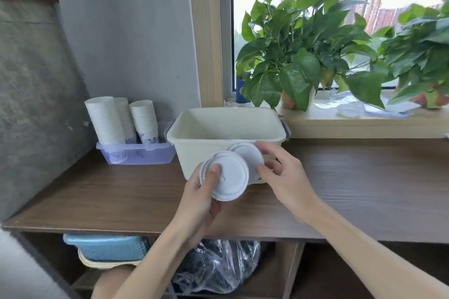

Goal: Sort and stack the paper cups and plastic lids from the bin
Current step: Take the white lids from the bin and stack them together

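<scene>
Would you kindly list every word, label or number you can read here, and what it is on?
Nothing here is legible.
Blue print on the stacked white paper cups: too blurred.
Small blue object behind the green plant: mark too blurred.
Round white plastic lid in the left hand, second lid in the right hand: no legible marks.

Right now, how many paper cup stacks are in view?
3, all in the purple tray: tallest stack at left, middle stack behind it, shorter stack at right. Others may hide behind.
</scene>
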